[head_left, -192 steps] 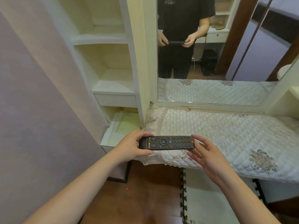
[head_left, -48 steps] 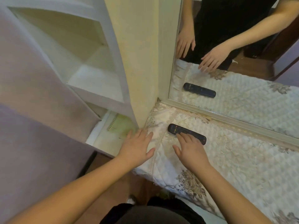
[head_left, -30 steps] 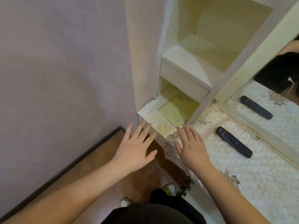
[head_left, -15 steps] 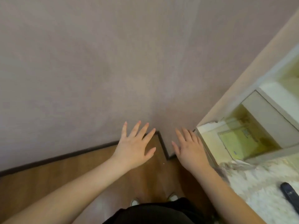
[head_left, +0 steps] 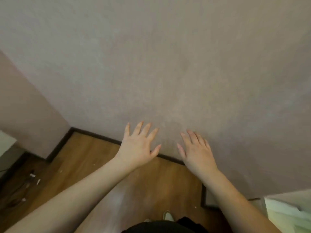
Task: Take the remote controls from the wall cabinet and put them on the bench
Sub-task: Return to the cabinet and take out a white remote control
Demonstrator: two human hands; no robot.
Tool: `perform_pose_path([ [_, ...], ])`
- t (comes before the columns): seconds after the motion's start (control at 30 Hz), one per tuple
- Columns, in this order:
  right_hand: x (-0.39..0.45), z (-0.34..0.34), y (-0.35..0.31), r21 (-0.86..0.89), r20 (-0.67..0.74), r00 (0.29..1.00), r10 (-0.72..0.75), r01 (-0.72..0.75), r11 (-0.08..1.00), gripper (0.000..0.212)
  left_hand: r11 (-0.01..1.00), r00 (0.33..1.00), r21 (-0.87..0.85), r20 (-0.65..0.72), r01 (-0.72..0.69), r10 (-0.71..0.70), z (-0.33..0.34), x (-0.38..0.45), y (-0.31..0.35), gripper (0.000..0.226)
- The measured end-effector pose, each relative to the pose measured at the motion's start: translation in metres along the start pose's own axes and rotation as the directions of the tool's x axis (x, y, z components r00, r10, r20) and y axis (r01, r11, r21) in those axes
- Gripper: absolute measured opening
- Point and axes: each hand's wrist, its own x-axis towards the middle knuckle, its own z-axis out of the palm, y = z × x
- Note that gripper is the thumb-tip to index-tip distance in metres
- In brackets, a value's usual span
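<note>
My left hand (head_left: 138, 145) and my right hand (head_left: 196, 148) hover side by side in front of me with fingers spread and straight, holding nothing. Behind them is a plain mauve wall (head_left: 168, 64). No remote control is in view. Only a pale corner of the wall cabinet (head_left: 289, 214) shows at the bottom right edge. The bench is out of the picture.
A wooden floor (head_left: 87, 165) with a dark skirting board (head_left: 94, 132) runs below the wall. Small white scraps (head_left: 32, 175) lie on the floor at the left. A white furniture edge (head_left: 5, 143) shows at the far left. My shoe (head_left: 167, 216) shows at the bottom.
My view has swung further left, away from the cabinet and the bench. The remote on the bench has left the picture. Both hands stay empty and spread.
</note>
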Motion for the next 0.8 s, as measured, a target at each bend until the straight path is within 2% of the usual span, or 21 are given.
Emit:
perform_pose_path([
  [0.13,0.032,-0.021,-0.013,-0.002,-0.022,0.980,-0.196,0.196,0.981,0.062,0.988,0.987,0.015,-0.035,0.157,-0.156,-0.018,-0.010,-0.021,0.072],
  [0.23,0.056,-0.046,-0.017,-0.030,-0.008,0.943,-0.332,0.331,0.943,0.055,0.971,0.969,0.020,-0.071,0.238,-0.236,-0.035,-0.022,-0.035,0.068],
  [0.47,0.082,-0.075,-0.082,-0.068,0.014,0.818,-0.575,0.574,0.816,0.055,0.881,0.883,0.067,-0.010,0.469,-0.470,-0.070,-0.055,-0.071,0.070],
  [0.57,0.078,-0.083,-0.116,-0.054,0.011,0.760,-0.650,0.650,0.758,0.055,0.843,0.847,0.085,-0.028,0.532,-0.532,-0.087,-0.083,-0.085,0.069],
  [0.67,0.071,-0.090,-0.155,-0.052,-0.012,0.699,-0.715,0.714,0.698,0.057,0.779,0.783,0.078,-0.051,0.622,-0.620,-0.104,-0.118,-0.101,0.068],
  [0.8,0.058,-0.099,-0.219,-0.072,-0.013,0.600,-0.800,0.797,0.599,0.056,0.648,0.655,0.092,-0.117,0.756,-0.747,-0.121,-0.175,-0.127,0.068],
])
